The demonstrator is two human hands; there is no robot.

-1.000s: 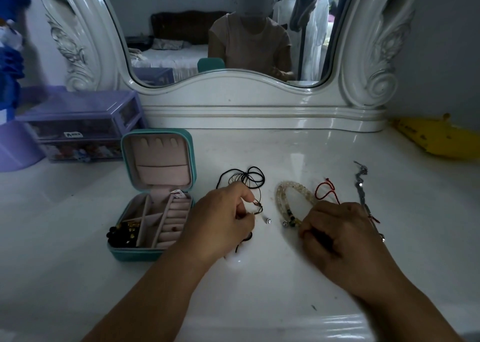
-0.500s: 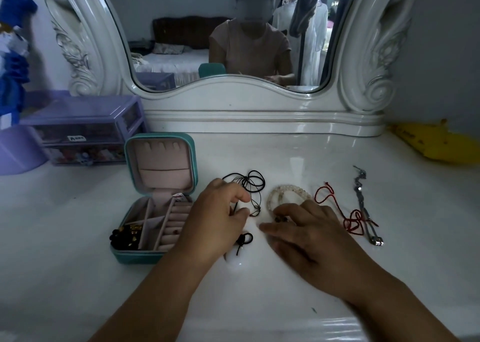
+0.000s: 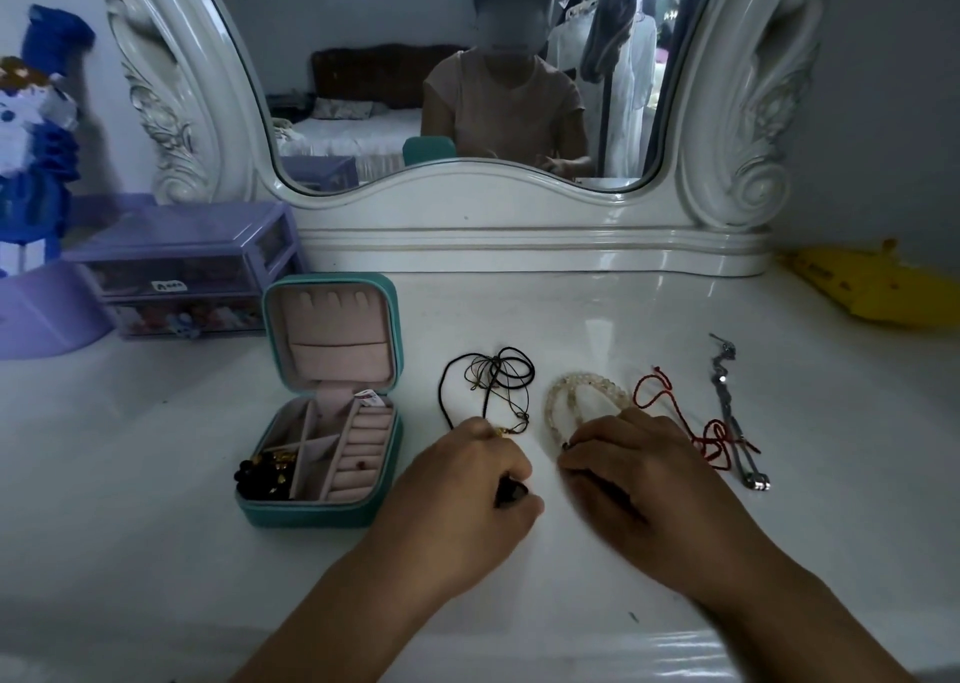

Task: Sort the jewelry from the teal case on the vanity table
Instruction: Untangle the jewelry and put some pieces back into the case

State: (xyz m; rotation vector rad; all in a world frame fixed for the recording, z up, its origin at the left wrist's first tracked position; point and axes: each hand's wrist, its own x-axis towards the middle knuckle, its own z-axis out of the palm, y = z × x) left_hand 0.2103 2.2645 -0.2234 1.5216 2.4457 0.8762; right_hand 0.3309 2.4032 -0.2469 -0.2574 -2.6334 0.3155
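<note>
Teal case (image 3: 322, 511) is seen open on the white vanity table (image 3: 623, 319), left of centre, lid upright, pink lining shown. Dark and gold beads (image 3: 265, 469) are held in its front-left compartment; a small white tag (image 3: 370, 396) is seen at the hinge, print unreadable. Black cord necklace (image 3: 488, 376) is laid out just right of the case. Left hand (image 3: 467, 495) is curled at the cord's near end, a gold bit pinched at the fingertips and a dark piece tucked under the thumb. Pale bead bracelet (image 3: 566, 396) is laid next, its near end gripped by the curled right hand (image 3: 639, 469). Red cord (image 3: 675, 412) and silver chain (image 3: 732, 412) are laid further right, touching each other. A white label on the purple drawer unit (image 3: 182, 267) is noted; writing too blurred to read. Mirror (image 3: 467, 85) is mounted behind.
</note>
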